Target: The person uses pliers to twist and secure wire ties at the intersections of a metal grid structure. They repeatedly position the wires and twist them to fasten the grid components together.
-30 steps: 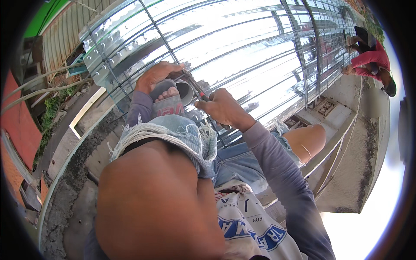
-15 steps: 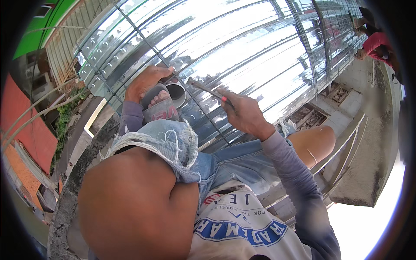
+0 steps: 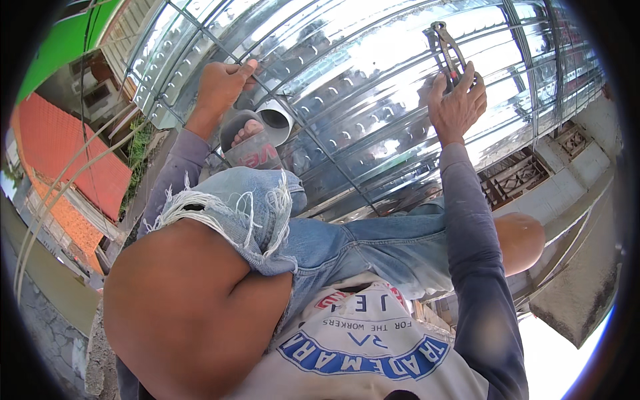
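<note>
My left hand [image 3: 220, 83] grips a thin steel bar [image 3: 200, 33] of the mesh laid over shiny corrugated metal decking [image 3: 347, 73], at the upper left. My right hand [image 3: 457, 100] is stretched out to the upper right and holds a pair of pliers [image 3: 448, 50] whose jaws point away from me onto the mesh. My foot in a grey sandal [image 3: 250, 143] rests on the bars beside a short white pipe end [image 3: 277, 117]. My bare knee in torn denim shorts [image 3: 247, 207] fills the lower left.
The mesh of steel bars runs across the whole deck. An opening with wooden formwork [image 3: 513, 180] lies at the right, and a concrete edge [image 3: 573, 293] below it. Red tiled roofs [image 3: 67, 167] and hanging cables [image 3: 60, 193] lie far below on the left.
My right hand has moved away from my left hand, out to the right and farther along the mesh, carrying the pliers. My left hand has stayed on the bar near my foot.
</note>
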Tool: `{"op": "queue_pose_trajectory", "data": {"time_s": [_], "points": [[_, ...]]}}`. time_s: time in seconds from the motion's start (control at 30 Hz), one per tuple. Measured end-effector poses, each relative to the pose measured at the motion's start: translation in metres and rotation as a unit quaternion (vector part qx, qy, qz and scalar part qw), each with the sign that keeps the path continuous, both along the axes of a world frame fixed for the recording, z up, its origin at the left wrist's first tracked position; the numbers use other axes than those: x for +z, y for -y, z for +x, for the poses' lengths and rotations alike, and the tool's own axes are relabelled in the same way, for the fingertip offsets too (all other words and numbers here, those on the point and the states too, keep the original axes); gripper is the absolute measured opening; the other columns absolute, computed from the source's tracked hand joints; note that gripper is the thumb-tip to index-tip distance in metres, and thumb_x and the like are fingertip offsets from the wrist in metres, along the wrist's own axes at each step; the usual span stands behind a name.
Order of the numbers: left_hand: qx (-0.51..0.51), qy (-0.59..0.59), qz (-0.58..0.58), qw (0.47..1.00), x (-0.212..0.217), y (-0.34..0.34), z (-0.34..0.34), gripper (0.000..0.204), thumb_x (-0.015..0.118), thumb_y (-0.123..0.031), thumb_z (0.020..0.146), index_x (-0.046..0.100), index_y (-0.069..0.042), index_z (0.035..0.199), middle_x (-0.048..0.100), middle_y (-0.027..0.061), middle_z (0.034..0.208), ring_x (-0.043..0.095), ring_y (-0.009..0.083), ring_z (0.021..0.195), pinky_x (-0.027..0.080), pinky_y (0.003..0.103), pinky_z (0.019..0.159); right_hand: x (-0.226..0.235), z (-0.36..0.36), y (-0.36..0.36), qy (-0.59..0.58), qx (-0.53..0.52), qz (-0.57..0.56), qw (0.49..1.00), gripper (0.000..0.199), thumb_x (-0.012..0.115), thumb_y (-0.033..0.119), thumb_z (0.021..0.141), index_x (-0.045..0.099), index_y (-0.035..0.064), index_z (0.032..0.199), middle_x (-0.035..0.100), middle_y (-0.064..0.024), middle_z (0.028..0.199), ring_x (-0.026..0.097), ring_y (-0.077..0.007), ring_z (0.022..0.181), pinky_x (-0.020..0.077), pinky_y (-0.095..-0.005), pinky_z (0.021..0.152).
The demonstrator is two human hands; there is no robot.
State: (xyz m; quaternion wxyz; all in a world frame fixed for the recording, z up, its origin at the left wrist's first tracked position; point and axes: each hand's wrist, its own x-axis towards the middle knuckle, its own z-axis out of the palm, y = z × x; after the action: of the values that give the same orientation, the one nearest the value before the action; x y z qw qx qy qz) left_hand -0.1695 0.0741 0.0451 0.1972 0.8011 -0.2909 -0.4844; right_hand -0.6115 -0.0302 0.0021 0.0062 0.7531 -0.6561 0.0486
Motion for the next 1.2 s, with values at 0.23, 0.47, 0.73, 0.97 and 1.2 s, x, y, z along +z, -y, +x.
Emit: {"op": "queue_pose_trajectory", "data": {"time_s": [0.23,0.47,0.73,0.97,1.2], "points": [[-0.199,-0.001,0.164,0.966,0.011,0.039,0.025,0.055,0.076,-0.042,0.100,0.079,0.012,0.091,0.078,0.0166,0.080,0.076,0.0192,0.070,0.060,0.029,0.067,-0.021,-0.001,0.001,0.128,-0.015,-0.056,0.990,0.066,0.061,0.039,0.095,0.048,0.0069,0.151,0.045,-0.0219,0.145,0.044,-0.0404,0.132,0.0368,-0.0569,0.108],[-0.348,0.060,0.272,0.895,0.025,0.075,0.032,0.059,0.080,-0.053,0.093,0.079,0.003,0.076,0.075,0.0092,0.068,0.073,0.0171,0.061,0.059,0.032,0.066,-0.029,-0.006,0.004,0.151,-0.004,-0.075,0.986,0.064,0.062,0.028,0.092,0.045,0.0048,0.149,0.046,-0.0217,0.145,0.046,-0.0415,0.132,0.0380,-0.0572,0.108],[-0.332,0.226,0.039,0.915,0.070,0.161,0.033,0.063,0.084,-0.053,0.090,0.072,0.001,0.120,0.074,0.0132,0.114,0.070,0.0192,0.103,0.055,0.032,0.086,-0.027,-0.005,0.004,0.139,-0.023,-0.072,0.987,0.065,0.065,0.023,0.091,0.045,0.0035,0.150,0.048,-0.0216,0.146,0.048,-0.0414,0.134,0.0392,-0.0554,0.108],[-0.443,0.389,-0.235,0.773,0.001,0.173,-0.009,0.107,0.080,-0.056,0.089,0.028,0.004,0.161,0.029,0.0302,0.164,0.028,0.0471,0.153,0.030,0.057,0.120,-0.029,-0.006,0.005,0.142,-0.013,-0.061,0.988,0.065,0.067,0.025,0.092,0.046,0.0006,0.149,0.050,-0.0211,0.145,0.049,-0.0399,0.133,0.0383,-0.0542,0.107],[-0.362,0.499,-0.306,0.725,-0.020,0.197,-0.050,0.071,0.067,-0.038,0.098,0.042,0.006,0.148,0.054,0.0288,0.143,0.052,0.0433,0.135,0.041,0.058,0.112,-0.028,-0.003,0.010,0.143,-0.016,-0.055,0.988,0.060,0.060,0.023,0.092,0.046,0.0017,0.146,0.047,-0.0244,0.145,0.045,-0.0415,0.133,0.0367,-0.0557,0.108]]}}
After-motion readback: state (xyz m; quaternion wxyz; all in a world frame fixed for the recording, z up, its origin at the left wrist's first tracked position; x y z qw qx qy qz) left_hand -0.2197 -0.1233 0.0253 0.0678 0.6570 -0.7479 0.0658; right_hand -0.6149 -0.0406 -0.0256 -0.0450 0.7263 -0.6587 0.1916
